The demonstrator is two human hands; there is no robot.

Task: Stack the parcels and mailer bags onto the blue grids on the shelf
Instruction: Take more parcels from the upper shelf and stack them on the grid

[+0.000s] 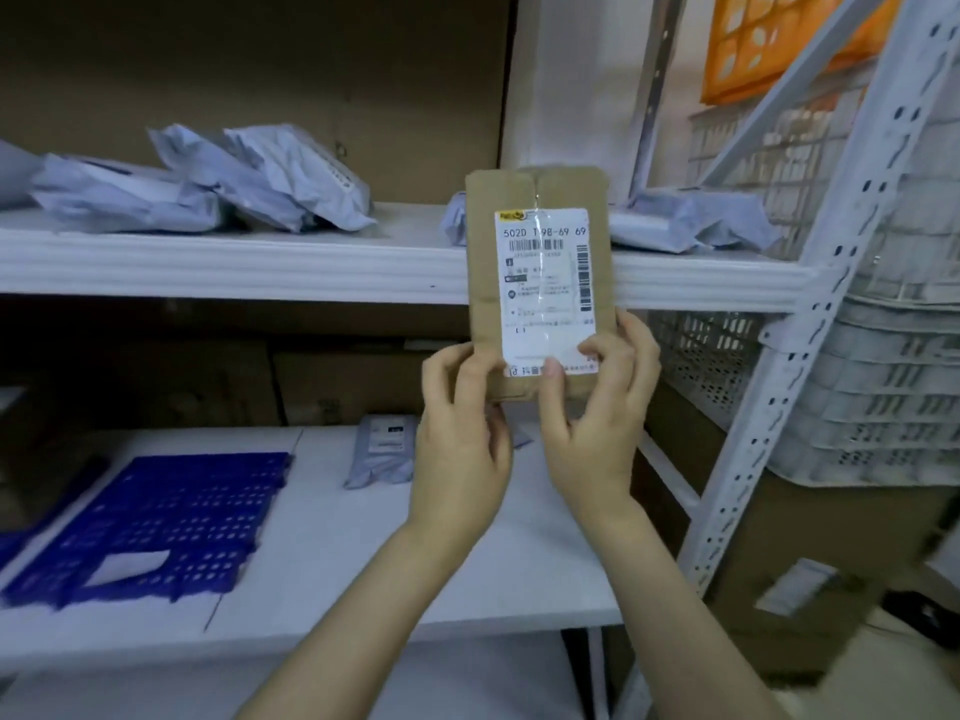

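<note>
Fingers [553, 402] of both hands grasp the lower end of a flat brown cardboard parcel [485, 262], which is held upright in the air in front of the shelving. The left hand [457, 444] pinches the lower left corner, thumb on the front face. The right hand [597, 433] wraps the lower right edge, its thumb pressing the bottom of the white shipping label [545, 293] that faces the camera. The parcel's upper half overlaps the front edge of the upper shelf [234, 262], where crumpled grey mailer bags [270, 184] lie in a heap to the left and another grey bag [691, 220] lies to the right. On the lower shelf [363, 563] the blue grid [156, 522] lies flat at the left, well below and left of the parcel. One small mailer bag [382, 449] lies on the white shelf surface right of the grid, apart from it and partly hidden by the left hand. Brown cartons [337, 387] stand at the back. Stacked white crates [883, 407] sit beyond the perforated upright [810, 314] on the right.
</note>
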